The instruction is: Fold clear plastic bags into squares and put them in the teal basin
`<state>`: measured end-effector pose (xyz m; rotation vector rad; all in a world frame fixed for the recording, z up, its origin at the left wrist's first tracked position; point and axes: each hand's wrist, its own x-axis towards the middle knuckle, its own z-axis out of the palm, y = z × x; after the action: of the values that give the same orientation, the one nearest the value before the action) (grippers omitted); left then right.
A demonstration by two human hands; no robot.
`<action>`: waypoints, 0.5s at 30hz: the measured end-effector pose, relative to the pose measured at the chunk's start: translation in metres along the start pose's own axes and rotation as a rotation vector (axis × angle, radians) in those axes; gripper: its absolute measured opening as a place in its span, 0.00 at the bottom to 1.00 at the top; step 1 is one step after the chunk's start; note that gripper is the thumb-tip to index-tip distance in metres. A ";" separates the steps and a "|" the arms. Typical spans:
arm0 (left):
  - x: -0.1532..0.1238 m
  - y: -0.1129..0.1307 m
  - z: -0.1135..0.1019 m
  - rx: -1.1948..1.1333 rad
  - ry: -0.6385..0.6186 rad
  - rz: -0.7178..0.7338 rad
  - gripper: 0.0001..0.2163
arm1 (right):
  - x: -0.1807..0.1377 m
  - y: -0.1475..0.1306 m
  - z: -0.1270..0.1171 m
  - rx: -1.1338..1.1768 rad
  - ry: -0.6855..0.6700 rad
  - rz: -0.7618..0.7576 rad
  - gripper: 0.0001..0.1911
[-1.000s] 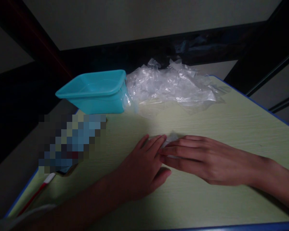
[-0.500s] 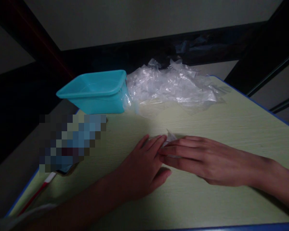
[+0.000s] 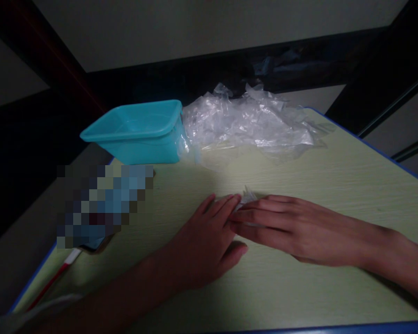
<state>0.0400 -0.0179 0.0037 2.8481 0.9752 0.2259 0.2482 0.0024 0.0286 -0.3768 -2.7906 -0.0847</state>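
Between my hands lies a small crumpled piece of clear plastic (image 3: 248,196), mostly covered by fingers; its jagged edge sticks up behind them. My left hand (image 3: 216,239) rests palm down on the table, fingers stretched over the plastic's left side and thumb apart. My right hand (image 3: 292,229) comes in from the right, its fingers drawn together on the plastic, tips meeting the left fingers. The right thumb is hidden beneath. Beyond both hands spreads a heap of clear plastic bags (image 3: 244,120).
A turquoise plastic basin (image 3: 142,148) stands at the back left, touching the heap. A phone-like device (image 3: 95,242), largely pixelated, lies at the left with a red and white stick (image 3: 59,276) near it. The pale table (image 3: 334,297) has blue edges.
The visible edge of the plastic between my hands is more bunched and stands up in more folds. Both hands stay almost in the same place.
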 end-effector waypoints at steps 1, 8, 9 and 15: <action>-0.001 0.000 0.000 0.004 0.002 0.002 0.18 | 0.000 0.000 0.000 -0.003 -0.001 0.000 0.21; 0.000 0.000 0.001 0.014 0.025 0.019 0.17 | -0.001 0.000 0.003 -0.024 -0.020 0.010 0.20; 0.000 0.000 0.001 0.011 0.028 0.021 0.17 | -0.001 0.000 0.003 -0.020 -0.022 0.009 0.20; 0.000 0.000 0.000 -0.002 0.024 0.015 0.16 | -0.002 0.001 0.004 -0.003 -0.026 0.015 0.19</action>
<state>0.0404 -0.0176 0.0034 2.8578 0.9583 0.2629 0.2490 0.0029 0.0245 -0.4024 -2.8127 -0.0813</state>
